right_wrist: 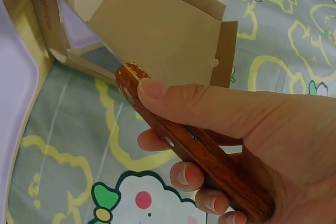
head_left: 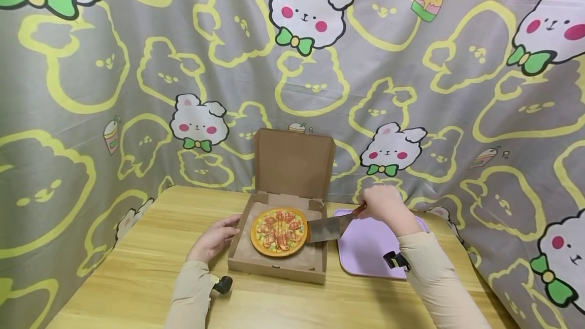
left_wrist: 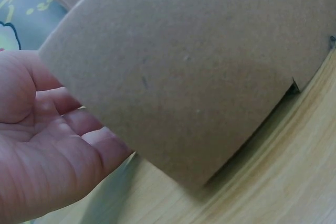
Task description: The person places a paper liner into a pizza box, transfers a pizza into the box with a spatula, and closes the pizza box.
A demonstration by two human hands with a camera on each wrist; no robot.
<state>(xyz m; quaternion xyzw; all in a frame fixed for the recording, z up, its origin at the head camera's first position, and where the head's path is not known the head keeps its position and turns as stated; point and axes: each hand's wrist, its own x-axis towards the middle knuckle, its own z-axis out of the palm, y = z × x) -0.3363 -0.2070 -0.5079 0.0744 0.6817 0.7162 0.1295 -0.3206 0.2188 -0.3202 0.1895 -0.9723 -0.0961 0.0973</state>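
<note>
A small round pizza (head_left: 279, 232) with colourful toppings lies on brown paper in an open cardboard pizza box (head_left: 274, 269). My right hand (head_left: 384, 202) grips the brown wooden handle (right_wrist: 191, 156) of a metal spatula (head_left: 326, 229), thumb laid along its top. The wide blade slants down over the box's right wall, its front edge at the pizza's right rim. On the other side, my left hand (head_left: 215, 237) rests by the box's left wall, fingers relaxed. In the left wrist view, the cardboard wall (left_wrist: 184, 77) hides part of those fingers.
Right of the box lies a lilac tray (head_left: 365, 255) on the wooden table (head_left: 256, 303), partly under my right arm. The box lid (head_left: 293, 164) stands upright at the back. A patterned curtain (head_left: 247, 80) hangs behind and at both sides.
</note>
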